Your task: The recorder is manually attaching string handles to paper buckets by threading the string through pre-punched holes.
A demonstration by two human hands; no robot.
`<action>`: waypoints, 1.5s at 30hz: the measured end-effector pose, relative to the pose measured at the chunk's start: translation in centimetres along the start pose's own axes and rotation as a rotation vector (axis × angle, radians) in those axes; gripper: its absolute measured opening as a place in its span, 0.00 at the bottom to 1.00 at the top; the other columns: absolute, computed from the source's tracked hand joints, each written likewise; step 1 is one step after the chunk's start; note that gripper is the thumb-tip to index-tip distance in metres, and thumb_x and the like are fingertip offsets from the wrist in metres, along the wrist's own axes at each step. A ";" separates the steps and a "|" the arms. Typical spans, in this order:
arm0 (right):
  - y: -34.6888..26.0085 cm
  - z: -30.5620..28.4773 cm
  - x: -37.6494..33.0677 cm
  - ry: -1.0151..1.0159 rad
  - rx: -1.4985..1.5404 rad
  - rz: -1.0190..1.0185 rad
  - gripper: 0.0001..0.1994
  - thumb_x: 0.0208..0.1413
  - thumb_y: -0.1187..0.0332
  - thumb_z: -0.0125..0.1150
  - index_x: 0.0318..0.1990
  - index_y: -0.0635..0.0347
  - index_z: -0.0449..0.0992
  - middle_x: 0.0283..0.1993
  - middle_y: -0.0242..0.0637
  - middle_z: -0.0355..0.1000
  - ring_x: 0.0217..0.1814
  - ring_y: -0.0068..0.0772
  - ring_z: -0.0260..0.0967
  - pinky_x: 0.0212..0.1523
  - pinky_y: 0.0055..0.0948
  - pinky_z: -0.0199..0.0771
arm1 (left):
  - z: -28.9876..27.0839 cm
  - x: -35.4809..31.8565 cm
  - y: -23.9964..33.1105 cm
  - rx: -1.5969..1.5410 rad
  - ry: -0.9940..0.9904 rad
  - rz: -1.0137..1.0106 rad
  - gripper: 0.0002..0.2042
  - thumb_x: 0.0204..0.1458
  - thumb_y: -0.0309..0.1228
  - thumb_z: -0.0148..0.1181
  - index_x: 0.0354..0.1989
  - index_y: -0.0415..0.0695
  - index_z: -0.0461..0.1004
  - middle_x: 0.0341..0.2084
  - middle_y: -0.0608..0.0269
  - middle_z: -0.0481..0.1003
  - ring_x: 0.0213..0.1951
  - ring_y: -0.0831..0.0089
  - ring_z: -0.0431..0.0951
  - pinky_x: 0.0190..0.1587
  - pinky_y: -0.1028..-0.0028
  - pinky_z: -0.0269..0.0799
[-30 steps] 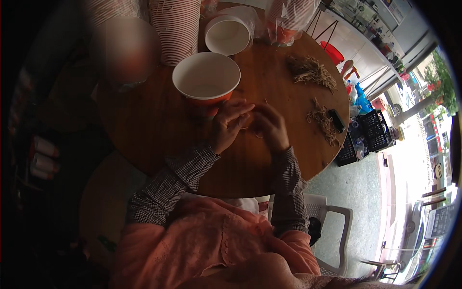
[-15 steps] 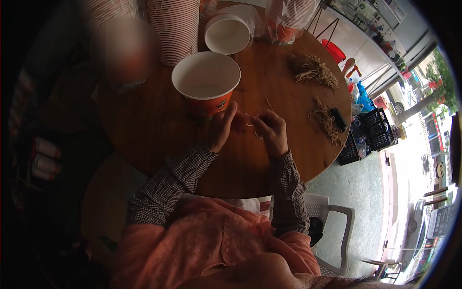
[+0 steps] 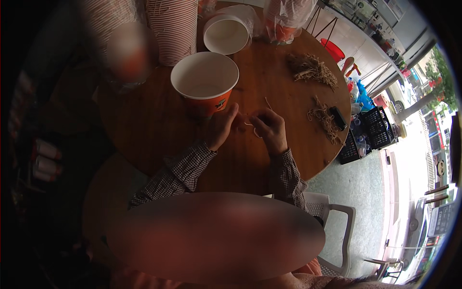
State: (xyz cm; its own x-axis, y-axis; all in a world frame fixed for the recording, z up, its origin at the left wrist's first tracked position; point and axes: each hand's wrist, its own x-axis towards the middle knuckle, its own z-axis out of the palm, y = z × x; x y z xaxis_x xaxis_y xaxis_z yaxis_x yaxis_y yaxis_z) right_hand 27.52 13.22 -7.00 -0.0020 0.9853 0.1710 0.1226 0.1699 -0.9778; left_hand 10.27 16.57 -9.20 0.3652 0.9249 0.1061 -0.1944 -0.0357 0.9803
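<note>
L hand (image 3: 223, 127) lower vs earlier, grip unclear; R hand (image 3: 272, 130) pinch on thin curly string (image 3: 248, 124)

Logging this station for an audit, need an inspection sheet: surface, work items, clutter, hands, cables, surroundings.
Surface: round wooden table.
Work items: bowl upright, orange outside, white inside; thin strand at the hands.
Clutter: tall stack behind the bowl; bagged stack at the far edge; large twine bunch, small twine bunch and black object at right.
Hands: right hand pinches the strand; left hand beside it, grip unclear.
Cables: nothing seen.
Surroundings: black crates, white chair, red tub, all rightward.
</note>
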 end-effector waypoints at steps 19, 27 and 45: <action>1.4 0.2 0.4 0.052 -0.192 -0.117 0.04 0.51 0.74 0.61 0.33 0.63 0.74 0.24 0.30 0.72 0.27 0.14 0.67 0.28 0.19 0.67 | 0.9 -0.1 -0.8 0.121 -0.004 0.306 0.06 0.59 0.27 0.51 0.37 0.36 0.67 0.28 0.63 0.72 0.32 0.79 0.75 0.33 0.77 0.77; 0.7 0.5 0.0 0.084 -0.271 -0.162 0.04 0.51 0.72 0.60 0.33 0.63 0.74 0.23 0.31 0.70 0.25 0.15 0.66 0.27 0.20 0.66 | 0.6 -0.4 0.0 0.538 0.057 0.465 0.03 0.56 0.23 0.53 0.33 0.36 0.68 0.28 0.59 0.72 0.32 0.76 0.75 0.30 0.76 0.76; 1.6 4.1 -5.9 -0.280 0.946 0.418 0.05 0.58 0.68 0.51 0.30 0.53 0.67 0.18 0.24 0.58 0.16 0.16 0.52 0.14 0.15 0.51 | -2.5 -5.6 2.9 1.244 -0.052 1.182 0.08 0.45 0.20 0.59 0.35 0.42 0.71 0.32 0.63 0.72 0.37 0.65 0.74 0.45 0.66 0.69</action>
State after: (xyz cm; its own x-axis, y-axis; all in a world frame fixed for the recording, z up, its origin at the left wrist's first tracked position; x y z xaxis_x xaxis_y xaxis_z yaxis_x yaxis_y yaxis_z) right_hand 23.68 7.81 -10.11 -0.3804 0.9176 -0.1154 -0.6528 -0.3548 -0.6694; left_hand 5.39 12.24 -7.35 0.5863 0.1703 0.7920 0.4009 -0.9105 -0.1010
